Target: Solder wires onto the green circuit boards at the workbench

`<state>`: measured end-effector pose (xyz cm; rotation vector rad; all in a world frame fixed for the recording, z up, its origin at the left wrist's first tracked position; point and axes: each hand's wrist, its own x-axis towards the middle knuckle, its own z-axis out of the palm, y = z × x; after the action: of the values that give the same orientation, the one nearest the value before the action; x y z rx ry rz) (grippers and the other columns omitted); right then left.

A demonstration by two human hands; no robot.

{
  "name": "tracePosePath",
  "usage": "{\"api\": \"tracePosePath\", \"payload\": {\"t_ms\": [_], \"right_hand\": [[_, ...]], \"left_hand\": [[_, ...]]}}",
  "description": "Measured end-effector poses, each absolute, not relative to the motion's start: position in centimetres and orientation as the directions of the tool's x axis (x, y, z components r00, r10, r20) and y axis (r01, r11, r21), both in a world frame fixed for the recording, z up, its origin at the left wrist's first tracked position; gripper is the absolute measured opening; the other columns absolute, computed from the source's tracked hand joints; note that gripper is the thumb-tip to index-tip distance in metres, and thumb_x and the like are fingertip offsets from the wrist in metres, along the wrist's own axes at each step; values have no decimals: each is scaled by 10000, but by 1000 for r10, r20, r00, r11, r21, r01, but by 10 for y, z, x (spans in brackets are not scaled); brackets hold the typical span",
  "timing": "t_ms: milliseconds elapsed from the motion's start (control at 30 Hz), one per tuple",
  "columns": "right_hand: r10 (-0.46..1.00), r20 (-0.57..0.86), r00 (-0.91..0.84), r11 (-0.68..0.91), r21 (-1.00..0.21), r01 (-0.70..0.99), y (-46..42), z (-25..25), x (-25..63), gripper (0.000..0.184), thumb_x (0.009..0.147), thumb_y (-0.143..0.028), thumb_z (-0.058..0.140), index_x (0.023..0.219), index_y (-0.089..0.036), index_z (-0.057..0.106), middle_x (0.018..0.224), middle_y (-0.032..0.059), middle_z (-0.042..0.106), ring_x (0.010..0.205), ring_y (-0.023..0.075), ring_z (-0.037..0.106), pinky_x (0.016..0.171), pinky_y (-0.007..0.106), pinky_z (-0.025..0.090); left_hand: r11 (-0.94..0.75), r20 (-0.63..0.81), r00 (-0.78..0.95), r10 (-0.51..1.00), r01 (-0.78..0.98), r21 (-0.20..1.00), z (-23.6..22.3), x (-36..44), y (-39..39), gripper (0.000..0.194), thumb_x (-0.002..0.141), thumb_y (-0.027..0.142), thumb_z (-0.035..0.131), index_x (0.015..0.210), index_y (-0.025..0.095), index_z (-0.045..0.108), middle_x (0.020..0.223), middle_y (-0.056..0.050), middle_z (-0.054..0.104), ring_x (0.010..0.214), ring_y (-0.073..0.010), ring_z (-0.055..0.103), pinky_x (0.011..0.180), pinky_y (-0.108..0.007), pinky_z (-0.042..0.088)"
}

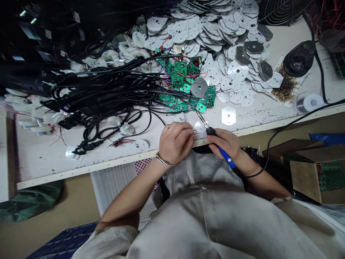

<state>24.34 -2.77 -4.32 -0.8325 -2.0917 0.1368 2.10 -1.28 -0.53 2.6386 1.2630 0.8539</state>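
My right hand [228,144] grips a soldering iron [222,151] by its blue handle. The iron's metal tip points up and left, toward the green circuit boards [179,73]. My left hand [176,142] is closed, fingers pinched together, at the front edge of the bench. A black cable [157,117] runs into it from behind, and thin reddish wires show faintly beside its fingertips. Between the hands lies a pale plate [199,128], partly blurred. Just beyond the iron, a grey disc [198,87] rests on the boards, and a white octagonal plate [228,116] lies to the right.
Bundled black cables [115,86] spread across the left of the bench [48,165]. Many white plates [188,28] are heaped at the back. At right are a solder spool [309,103], a dark iron stand [299,59], a fan [285,10] and, below, a cardboard box [306,180].
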Motion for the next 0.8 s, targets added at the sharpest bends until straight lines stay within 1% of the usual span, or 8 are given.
{"api": "tracePosePath", "payload": {"t_ms": [67,133,267,467,567,667,733,800], "right_hand": [[608,680,-410,773,-390,500,-28,-44,244,253,885,-203,578,1135,-168,593,905,86,685,915,185,672,803,302,597],[609,683,-403,776,-407,482,-28,-44,244,274,885,-204,577,1155,-167,597,924,90,691,931,190,675,811,306,590],[642,664,-384,753,-452,478,-28,-42,245,287,912,-247,553,1189,-185,591,940,85,705,907,184,687,765,288,587],[704,596,-388,704,-511,493,-28,-36,248,262,943,-289,525,1188,-219,585,1005,72,725,916,168,706,737,273,599],[783,541,-307,621,-659,424,-34,-33,250,248,956,-345,506,1153,-233,608,978,62,748,897,179,720,750,305,612],[921,383,-75,389,-889,243,-43,-34,254,263,970,-398,469,1088,-250,652,790,16,751,730,182,731,685,337,619],[956,291,38,286,-953,98,-47,-35,258,261,963,-390,482,1004,-243,693,634,-17,703,527,152,674,516,284,569],[968,240,72,238,-971,32,-48,-36,261,260,941,-383,518,914,-227,724,542,-33,653,384,115,576,379,228,459]], "left_hand": [[-599,507,407,760,742,302,-9,29,-15,51,857,193,624,884,202,582,959,-39,716,878,-206,590,768,-376,420],[-597,517,406,754,751,281,-12,35,-15,51,846,193,633,860,217,590,926,-7,733,901,-210,599,808,-399,391],[-590,413,460,786,757,281,-14,36,-12,42,866,204,604,827,215,614,827,11,730,865,-203,608,831,-418,360],[-586,352,485,801,757,291,-13,31,-11,73,875,195,589,830,221,641,891,5,743,922,-209,627,868,-426,363],[-593,339,497,799,746,304,-12,30,-11,80,879,192,581,832,220,639,903,14,745,918,-196,642,893,-427,368],[-591,319,502,804,736,330,-11,30,-12,85,880,193,572,825,219,632,922,24,746,926,-185,653,925,-426,371],[-590,324,498,804,736,333,-11,29,-12,83,881,189,570,829,217,628,926,28,746,934,-180,658,945,-424,369],[-594,337,496,800,734,330,-11,28,-13,80,882,187,570,831,215,626,923,29,747,917,-175,665,953,-423,370]]}}
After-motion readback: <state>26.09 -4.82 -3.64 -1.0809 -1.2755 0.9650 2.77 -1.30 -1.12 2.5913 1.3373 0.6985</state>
